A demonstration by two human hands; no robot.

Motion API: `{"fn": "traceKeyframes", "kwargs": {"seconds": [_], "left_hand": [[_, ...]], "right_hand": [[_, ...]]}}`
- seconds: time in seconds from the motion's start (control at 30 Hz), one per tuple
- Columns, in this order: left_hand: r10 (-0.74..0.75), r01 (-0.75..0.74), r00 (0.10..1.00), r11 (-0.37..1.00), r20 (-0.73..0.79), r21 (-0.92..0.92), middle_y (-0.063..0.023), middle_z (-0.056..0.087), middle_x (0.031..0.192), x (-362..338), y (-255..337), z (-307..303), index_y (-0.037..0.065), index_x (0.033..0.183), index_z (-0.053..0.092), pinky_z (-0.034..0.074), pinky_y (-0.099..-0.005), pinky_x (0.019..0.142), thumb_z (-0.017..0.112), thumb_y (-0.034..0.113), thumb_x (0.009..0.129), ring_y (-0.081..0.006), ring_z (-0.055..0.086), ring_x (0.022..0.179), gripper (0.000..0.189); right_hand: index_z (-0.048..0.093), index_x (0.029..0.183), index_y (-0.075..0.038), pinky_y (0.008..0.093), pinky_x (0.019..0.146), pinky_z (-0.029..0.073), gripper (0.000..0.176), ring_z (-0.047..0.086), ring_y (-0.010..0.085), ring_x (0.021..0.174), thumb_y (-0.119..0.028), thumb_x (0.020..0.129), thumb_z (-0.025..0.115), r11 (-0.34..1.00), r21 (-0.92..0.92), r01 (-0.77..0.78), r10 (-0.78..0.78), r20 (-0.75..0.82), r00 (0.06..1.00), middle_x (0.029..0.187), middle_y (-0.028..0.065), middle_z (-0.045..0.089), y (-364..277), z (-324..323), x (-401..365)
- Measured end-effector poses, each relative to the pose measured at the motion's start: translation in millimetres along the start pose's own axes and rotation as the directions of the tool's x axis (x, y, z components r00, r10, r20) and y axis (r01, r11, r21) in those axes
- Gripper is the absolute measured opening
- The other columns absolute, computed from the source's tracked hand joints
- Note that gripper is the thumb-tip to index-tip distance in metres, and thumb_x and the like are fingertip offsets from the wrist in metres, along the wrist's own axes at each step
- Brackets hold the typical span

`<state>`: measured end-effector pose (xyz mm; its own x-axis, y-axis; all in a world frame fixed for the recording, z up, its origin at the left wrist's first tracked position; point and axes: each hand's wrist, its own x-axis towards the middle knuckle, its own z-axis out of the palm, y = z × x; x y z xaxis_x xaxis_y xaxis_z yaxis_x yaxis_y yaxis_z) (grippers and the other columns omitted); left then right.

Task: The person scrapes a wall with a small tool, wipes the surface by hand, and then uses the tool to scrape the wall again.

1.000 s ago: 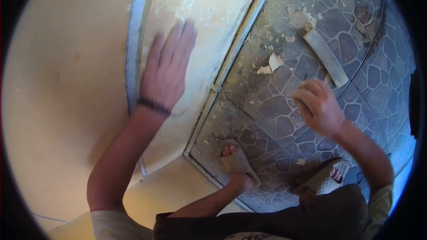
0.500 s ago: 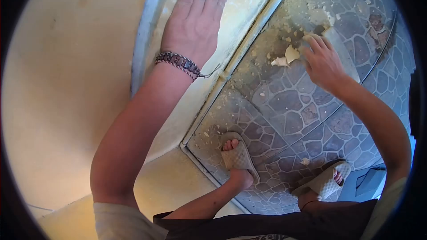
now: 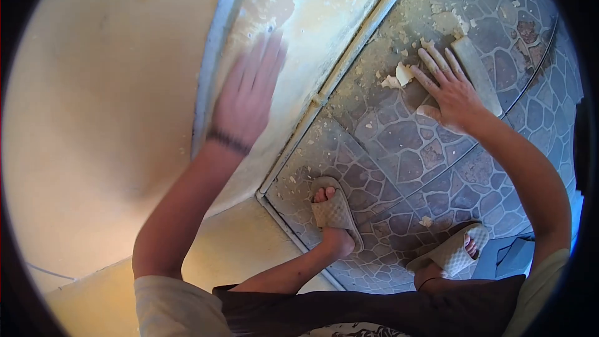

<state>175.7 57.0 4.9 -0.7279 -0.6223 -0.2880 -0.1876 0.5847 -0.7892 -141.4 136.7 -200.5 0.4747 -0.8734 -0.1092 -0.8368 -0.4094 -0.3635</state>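
While the left hand [image 3: 246,103] is laid flat, fingers open and blurred, on the peeling cream-painted wall [image 3: 312,19], the right hand [image 3: 452,93] is spread wide, holding nothing, on the grey stone-patterned floor [image 3: 399,162], just beside a long flat pale strip [image 3: 477,75] and cream paint flakes [image 3: 399,77].

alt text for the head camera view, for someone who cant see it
Seen from above, a person's left hand, blurred, lies flat on a cream wall with peeling paint, while the right hand spreads open over a stone-pattern floor beside a flat pale strip and paint flakes. Both feet wear pale sandals.
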Motion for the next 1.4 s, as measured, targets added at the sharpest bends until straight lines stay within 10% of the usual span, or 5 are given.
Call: {"fn": "traceKeyframes", "kwargs": {"seconds": [0.3,0.53,0.67,0.87,1.4], "left_hand": [[-0.129,0.136,0.965,0.991,-0.226,0.018,-0.0137,0.037,0.152,116.1,-22.4,-30.9,-0.001,0.141,0.042,0.019,-0.0365,0.119,0.042,0.008,0.090,-0.0230,0.028,0.144,0.052],[0.177,-0.183,0.982,0.978,0.071,0.099,-0.0117,0.032,0.154,-14.5,-19.7,-10.6,0.003,0.145,0.038,0.017,-0.0377,0.120,0.040,0.019,0.093,-0.0237,0.026,0.144,0.055],[-0.056,0.111,0.979,0.953,-0.197,0.281,-0.0104,0.030,0.156,104.0,-26.0,-41.9,0.003,0.144,0.039,0.015,-0.0381,0.121,0.041,0.020,0.092,-0.0231,0.025,0.145,0.055],[0.120,-0.121,0.993,0.989,-0.010,-0.081,-0.0138,0.036,0.152,-45.7,-12.1,9.4,-0.001,0.142,0.042,0.026,-0.0390,0.116,0.041,0.012,0.092,-0.0255,0.034,0.140,0.051],[0.003,-0.005,1.000,0.991,-0.015,-0.136,-0.0114,0.040,0.150,-36.9,-9.1,-3.1,0.000,0.141,0.043,0.022,-0.0368,0.117,0.042,0.008,0.089,-0.0248,0.036,0.140,0.053]], "right_hand": [[0.024,0.152,-0.016,0.0465,0.121,0.001,0.077,0.004,0.0286,0.149,-0.058,0.092,0.047,1.000,-0.009,-0.014,0.014,-0.003,1.000,0.159,0.0142,0.013,-3.0,-2.0,0.8],[0.024,0.153,-0.016,0.0473,0.121,0.001,0.077,0.004,0.0290,0.149,-0.057,0.091,0.048,1.000,-0.006,-0.024,0.024,0.006,1.000,0.159,0.0145,0.014,-4.7,-4.0,0.4],[0.024,0.152,-0.016,0.0480,0.121,0.001,0.077,0.004,0.0296,0.148,-0.057,0.091,0.048,1.000,-0.009,-0.014,0.014,0.021,1.000,0.159,0.0155,0.014,-3.3,-6.0,2.1],[0.024,0.152,-0.016,0.0476,0.121,0.000,0.077,0.003,0.0292,0.149,-0.056,0.091,0.048,1.000,0.005,-0.031,0.031,0.015,0.999,0.159,0.0143,0.011,-2.7,-4.2,0.4],[0.024,0.152,-0.016,0.0475,0.121,0.001,0.077,0.004,0.0295,0.149,-0.055,0.091,0.050,0.999,-0.049,-0.020,0.021,0.024,0.999,0.159,0.0147,0.013,-10.4,-5.2,3.5]]}}
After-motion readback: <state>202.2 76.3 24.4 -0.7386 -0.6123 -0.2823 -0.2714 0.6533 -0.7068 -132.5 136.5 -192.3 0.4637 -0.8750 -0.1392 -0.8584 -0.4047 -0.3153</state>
